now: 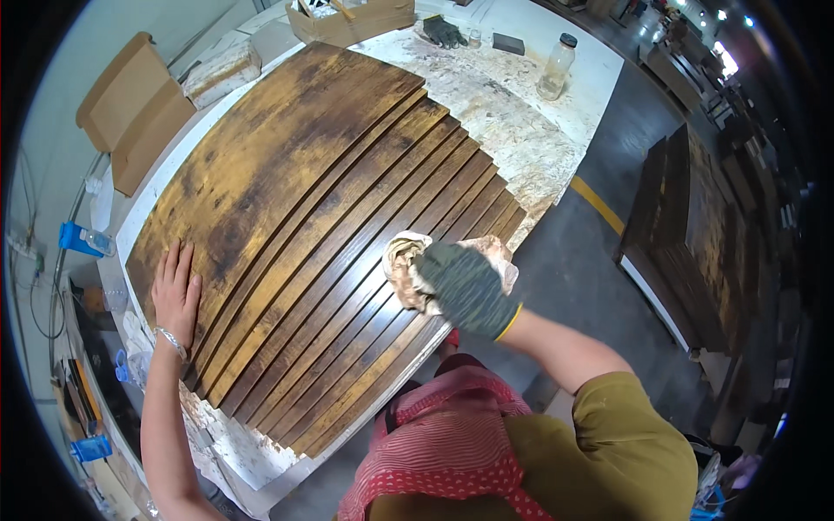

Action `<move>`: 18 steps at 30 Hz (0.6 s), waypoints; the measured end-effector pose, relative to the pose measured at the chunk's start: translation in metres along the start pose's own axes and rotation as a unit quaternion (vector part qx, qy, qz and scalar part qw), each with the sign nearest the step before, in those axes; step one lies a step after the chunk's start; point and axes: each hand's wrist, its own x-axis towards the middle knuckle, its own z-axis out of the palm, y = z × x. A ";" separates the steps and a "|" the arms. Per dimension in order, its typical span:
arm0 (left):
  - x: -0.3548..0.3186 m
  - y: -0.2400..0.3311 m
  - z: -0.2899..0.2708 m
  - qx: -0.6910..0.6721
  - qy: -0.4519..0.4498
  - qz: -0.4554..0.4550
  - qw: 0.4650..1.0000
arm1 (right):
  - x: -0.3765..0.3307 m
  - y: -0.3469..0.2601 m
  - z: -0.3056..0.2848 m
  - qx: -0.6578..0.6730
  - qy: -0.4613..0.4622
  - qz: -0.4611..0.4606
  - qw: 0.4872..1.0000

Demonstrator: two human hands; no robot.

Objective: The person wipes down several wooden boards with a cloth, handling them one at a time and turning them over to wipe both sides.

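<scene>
Olive shirt (599,434) and red patterned apron (434,464) fill the space from four to six o'clock. Just above, near the centre, the right hand (469,291), in a dark glove, clutches a crumpled, stained rag (402,260) against the boards (278,148); its fingertips are hidden. At nine o'clock the bare left hand (176,291) lies flat on the top board, fingers extended, gripping nothing.

These boards fan out in overlapping steps across the table (599,82). Every exposed strip already looks brown and mottled, with a sheen near the rag, so colouring seems well advanced and wiping partway through. Which strips remain unwiped I cannot tell; most of each lower board is covered.

At twelve o'clock a cardboard box (373,26) holds white items and a wooden stick. Another box (152,143), at ten, stands with its flap up, contents unclear. A lidded glass jar (554,74) at one o'clock looks mostly clear; the little jar (474,38) beside the spare glove (445,33) is too small to read.
</scene>
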 end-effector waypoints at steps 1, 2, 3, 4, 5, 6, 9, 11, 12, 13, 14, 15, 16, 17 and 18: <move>0.001 0.000 0.002 0.003 -0.003 0.000 1.000 | 0.004 0.017 -0.003 -0.002 0.003 0.000 1.000; -0.002 0.000 0.003 0.007 -0.007 -0.003 1.000 | 0.014 0.055 -0.016 0.082 -0.002 0.044 0.996; -0.001 -0.001 0.005 0.004 0.002 0.006 1.000 | 0.023 0.095 -0.032 0.165 -0.008 0.090 0.982; 0.003 0.003 0.004 0.000 0.003 0.012 1.000 | 0.029 0.122 -0.048 0.242 -0.012 0.140 0.960; 0.001 0.004 0.003 -0.001 0.003 0.007 1.000 | 0.045 0.115 -0.076 0.046 -0.039 0.185 0.981; -0.003 0.004 -0.001 0.000 0.005 0.001 1.000 | 0.063 0.106 -0.103 -0.151 -0.061 0.219 0.962; -0.003 0.000 0.004 -0.004 0.012 0.000 1.000 | 0.058 0.139 -0.116 -0.208 -0.089 0.229 0.947; 0.000 0.000 0.005 -0.009 0.014 -0.003 1.000 | 0.055 0.123 -0.120 -0.176 -0.013 0.269 0.947; 0.000 0.005 0.004 -0.016 0.012 0.003 1.000 | 0.039 0.123 -0.098 -0.175 -0.017 0.269 0.947; 0.001 0.008 0.002 -0.018 0.010 0.005 1.000 | 0.019 0.122 -0.065 -0.232 0.075 0.166 0.955; 0.004 0.010 0.004 -0.023 0.013 0.011 1.000 | 0.006 0.109 -0.043 -0.286 0.166 0.057 0.942; 0.001 0.004 0.005 -0.021 0.013 0.005 1.000 | 0.017 0.056 -0.039 -0.204 0.087 0.094 0.971; -0.002 0.000 0.005 -0.022 0.014 0.001 1.000 | 0.027 -0.002 -0.035 -0.123 0.004 0.131 0.984; 0.000 0.001 0.006 -0.019 0.014 0.001 1.000 | 0.018 -0.032 -0.017 -0.068 0.022 0.062 0.996; -0.001 -0.001 0.006 -0.021 0.012 0.005 1.000 | 0.009 -0.050 -0.005 -0.010 0.040 -0.006 0.999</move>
